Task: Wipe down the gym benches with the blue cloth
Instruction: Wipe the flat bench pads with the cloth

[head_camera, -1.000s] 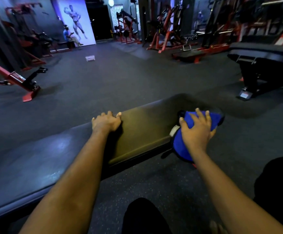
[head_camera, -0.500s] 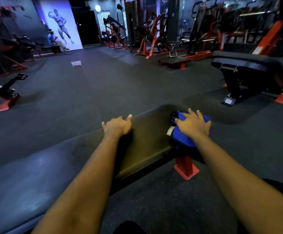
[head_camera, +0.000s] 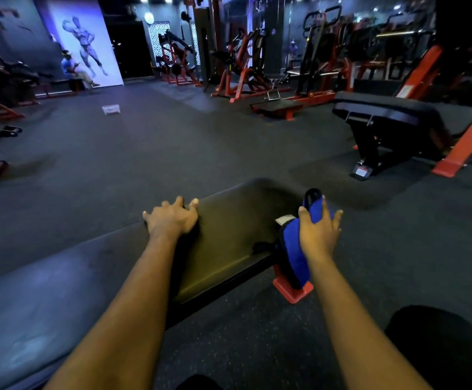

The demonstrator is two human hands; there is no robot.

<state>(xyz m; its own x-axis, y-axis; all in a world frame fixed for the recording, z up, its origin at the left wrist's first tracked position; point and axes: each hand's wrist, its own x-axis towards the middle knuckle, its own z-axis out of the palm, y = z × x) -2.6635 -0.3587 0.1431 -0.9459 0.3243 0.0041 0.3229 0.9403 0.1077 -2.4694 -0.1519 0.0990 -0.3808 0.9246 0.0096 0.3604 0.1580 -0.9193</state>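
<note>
A long black padded bench (head_camera: 229, 237) runs from lower left to the middle of the view. My left hand (head_camera: 173, 219) rests on its far edge, fingers curled over the rim. The blue cloth (head_camera: 294, 249) is draped over the bench's right end and hangs down toward the red foot (head_camera: 292, 292). My right hand (head_camera: 317, 233) presses on the cloth, thumb on one side and fingers on the other, wrapped around the bench end.
A second black bench (head_camera: 384, 114) on a dark frame stands at the right, beside a red upright (head_camera: 465, 144). Red machines line the back wall. A person (head_camera: 70, 67) sits far left. A white box (head_camera: 111, 109) lies on the dark rubber floor.
My right hand has slid the cloth from the top of the bench end down over its side. The view has lifted and shifted, and the red foot now shows.
</note>
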